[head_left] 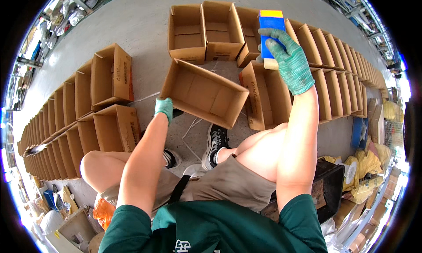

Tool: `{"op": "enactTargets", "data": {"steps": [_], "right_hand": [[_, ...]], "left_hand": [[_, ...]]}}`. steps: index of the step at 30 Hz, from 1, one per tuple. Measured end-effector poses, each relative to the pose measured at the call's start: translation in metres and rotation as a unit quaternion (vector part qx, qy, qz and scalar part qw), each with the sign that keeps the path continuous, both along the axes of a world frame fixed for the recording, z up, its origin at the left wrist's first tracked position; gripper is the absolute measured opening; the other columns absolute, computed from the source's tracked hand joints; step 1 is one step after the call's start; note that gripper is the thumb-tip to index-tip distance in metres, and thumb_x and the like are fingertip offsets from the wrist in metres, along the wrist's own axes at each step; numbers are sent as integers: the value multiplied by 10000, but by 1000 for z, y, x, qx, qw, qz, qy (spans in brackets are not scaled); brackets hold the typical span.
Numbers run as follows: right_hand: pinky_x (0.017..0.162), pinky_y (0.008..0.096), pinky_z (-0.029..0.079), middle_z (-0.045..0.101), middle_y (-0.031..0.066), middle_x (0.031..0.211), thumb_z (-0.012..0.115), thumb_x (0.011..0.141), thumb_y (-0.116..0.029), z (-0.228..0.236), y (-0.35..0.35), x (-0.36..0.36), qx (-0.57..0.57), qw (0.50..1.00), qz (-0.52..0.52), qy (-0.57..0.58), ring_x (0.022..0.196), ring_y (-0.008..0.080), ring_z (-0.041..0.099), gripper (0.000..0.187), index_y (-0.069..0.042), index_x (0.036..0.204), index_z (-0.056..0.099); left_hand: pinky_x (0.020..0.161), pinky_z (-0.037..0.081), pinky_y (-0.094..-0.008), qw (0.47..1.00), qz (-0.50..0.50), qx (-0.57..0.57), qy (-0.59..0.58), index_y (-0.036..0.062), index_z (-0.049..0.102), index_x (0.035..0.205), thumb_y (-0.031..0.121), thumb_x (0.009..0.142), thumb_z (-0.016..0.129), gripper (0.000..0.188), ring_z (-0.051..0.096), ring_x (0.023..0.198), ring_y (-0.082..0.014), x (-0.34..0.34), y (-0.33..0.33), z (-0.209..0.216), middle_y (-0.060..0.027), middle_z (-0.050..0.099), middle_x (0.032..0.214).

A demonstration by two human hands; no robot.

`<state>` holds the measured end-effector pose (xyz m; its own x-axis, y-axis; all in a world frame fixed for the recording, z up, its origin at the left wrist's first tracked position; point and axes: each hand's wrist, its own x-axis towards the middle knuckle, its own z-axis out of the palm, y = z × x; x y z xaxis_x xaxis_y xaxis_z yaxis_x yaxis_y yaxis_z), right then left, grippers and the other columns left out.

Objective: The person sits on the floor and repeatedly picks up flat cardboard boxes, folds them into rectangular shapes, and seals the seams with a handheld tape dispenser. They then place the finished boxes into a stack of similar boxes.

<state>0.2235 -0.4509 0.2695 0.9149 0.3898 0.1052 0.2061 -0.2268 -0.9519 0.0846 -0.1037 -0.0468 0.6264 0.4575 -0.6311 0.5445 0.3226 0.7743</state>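
In a green knit glove, my left hand (165, 109) grips the near left corner of an open cardboard box (205, 92). That box is tilted, its inside facing me, and nothing lies in it. My right hand (288, 61), gloved in green too, is closed round a small blue box (271, 23) with a yellow end and a pale lower end. The blue box is held upright over the cartons at the right, apart from the tilted one. Part of my left fingers is hidden by the cardboard.
Long double rows of open cartons (83, 94) curve away at the left, and more cartons (325, 90) at the right. Three cartons (218, 29) stand ahead. A black crate (332, 187) and yellow sacks (367, 160) are near right. White string (189, 136) lies on the floor.
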Motion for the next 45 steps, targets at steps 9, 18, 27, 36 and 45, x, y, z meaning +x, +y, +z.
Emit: {"op": "enactTargets", "data": {"steps": [9, 18, 27, 36, 45], "right_hand": [[899, 345, 570, 674, 40, 1119, 619, 1017, -265, 13, 0, 4, 32, 999, -28, 14, 983, 159, 669, 245, -185, 1235, 697], [850, 296, 573, 676, 58, 1085, 610, 1017, -204, 17, 7, 5, 35, 999, -33, 2, 915, 145, 684, 249, -142, 1246, 685], [962, 327, 531, 680, 77, 1234, 685, 944, -235, -21, 9, -1, -36, 962, -234, -138, 1123, 187, 635, 368, -70, 1273, 676], [935, 324, 549, 695, 89, 1191, 668, 963, -232, -103, 33, -14, -154, 965, -210, -21, 1093, 190, 655, 330, -63, 1245, 681], [908, 320, 567, 709, 101, 1148, 651, 981, -230, -100, 123, 21, -231, 970, -73, 19, 1062, 192, 675, 296, -56, 1218, 686]], "left_hand": [[689, 655, -453, 970, -228, 14, 77, 142, 410, 1468, 263, 1025, 530, 475, 711, 865, -299, 88, -53, 121, -142, 631, 1173], [914, 578, -426, 896, -442, 13, 32, 91, 450, 1477, 341, 1028, 578, 530, 596, 1129, -253, 72, -69, 97, -110, 557, 1366], [954, 559, -378, 885, -440, 135, -75, 33, 603, 1283, 225, 1032, 535, 323, 662, 1107, -249, 6, 221, 293, -158, 661, 1187], [879, 538, -352, 945, -118, -29, 302, 45, 626, 1232, 362, 991, 529, 410, 681, 990, -245, -231, 272, 181, -155, 680, 1093], [903, 509, -382, 709, 75, -419, 563, 68, 622, 1309, 549, 945, 523, 611, 676, 976, -259, 37, 71, 257, -150, 689, 1149]]}}
